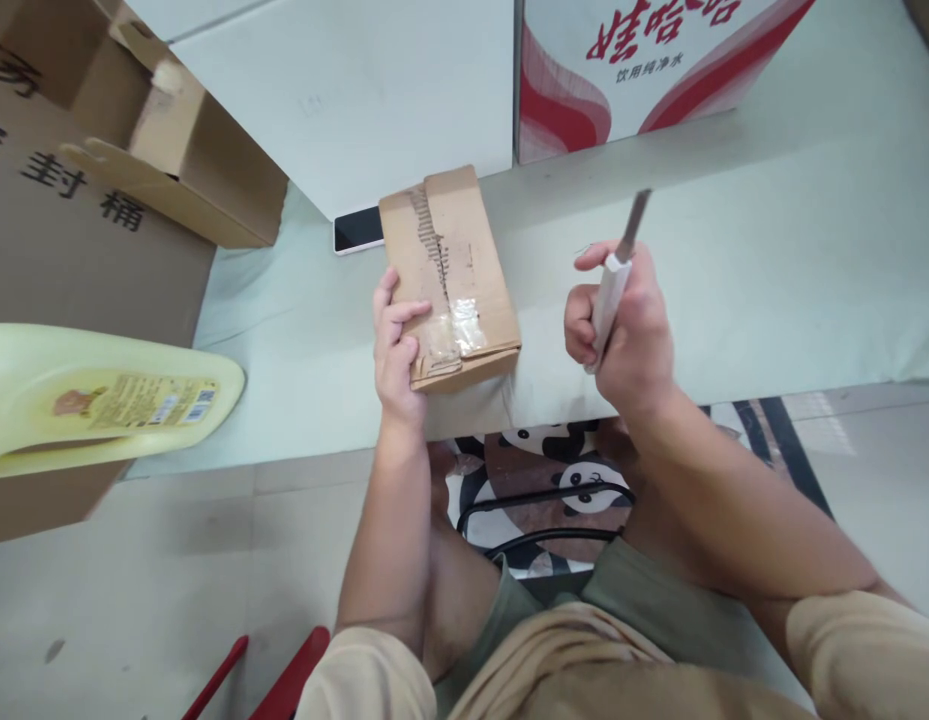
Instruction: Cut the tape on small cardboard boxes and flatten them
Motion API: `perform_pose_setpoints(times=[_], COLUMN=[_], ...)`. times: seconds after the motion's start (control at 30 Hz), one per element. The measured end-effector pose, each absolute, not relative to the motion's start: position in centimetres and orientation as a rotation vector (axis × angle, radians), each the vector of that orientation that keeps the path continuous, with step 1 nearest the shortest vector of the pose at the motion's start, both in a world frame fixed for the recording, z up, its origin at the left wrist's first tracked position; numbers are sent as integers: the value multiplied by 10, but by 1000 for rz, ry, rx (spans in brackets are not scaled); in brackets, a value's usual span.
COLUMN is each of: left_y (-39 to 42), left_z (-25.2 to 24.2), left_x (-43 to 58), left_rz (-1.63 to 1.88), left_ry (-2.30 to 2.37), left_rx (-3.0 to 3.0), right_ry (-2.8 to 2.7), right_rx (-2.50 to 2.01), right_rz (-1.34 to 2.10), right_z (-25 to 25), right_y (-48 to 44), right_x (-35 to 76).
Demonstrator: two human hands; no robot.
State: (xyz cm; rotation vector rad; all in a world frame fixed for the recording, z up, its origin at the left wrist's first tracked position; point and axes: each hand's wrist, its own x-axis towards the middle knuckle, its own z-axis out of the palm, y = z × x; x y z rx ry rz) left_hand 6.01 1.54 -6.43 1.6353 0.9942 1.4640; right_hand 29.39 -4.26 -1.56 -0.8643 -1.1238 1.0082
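A small taped cardboard box [456,260] lies on the pale green tabletop [734,280], its top seam torn and clear tape near its front end. My left hand [395,345] grips the box's near left corner, thumb over the top. My right hand [625,330] hovers to the right of the box, fist closed on a white-handled utility knife [614,285] whose blade points up and away. The knife is clear of the box.
A phone [357,230] lies behind the box against a white box [359,90]. A red-and-white printed carton [644,60] stands at the back. Open brown cartons [134,150] and a yellow bottle [96,395] sit at the left. A panda-print stool [554,480] is under the table.
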Motion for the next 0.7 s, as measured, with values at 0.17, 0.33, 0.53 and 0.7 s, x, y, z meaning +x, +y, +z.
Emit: perform_pose_setpoints(times=[0.17,0.33,0.53,0.7], left_y=[3,0,15,11], left_z=[-64,-61,-74,-78], left_x=[76,81,66,74], left_rz=[1492,1451,1358,1502], left_ry=[994,942,869,863], left_rx=[1671,1745,1968,2115], right_ry=[-1141,-1122,-1038,-1244], right_rx=[-943,-818,-751,-964], right_rz=[928,944,978,676], right_z=[-8,11,12,7], right_y=[-44,-49,-47,-55], right_x=[293,294,298,290])
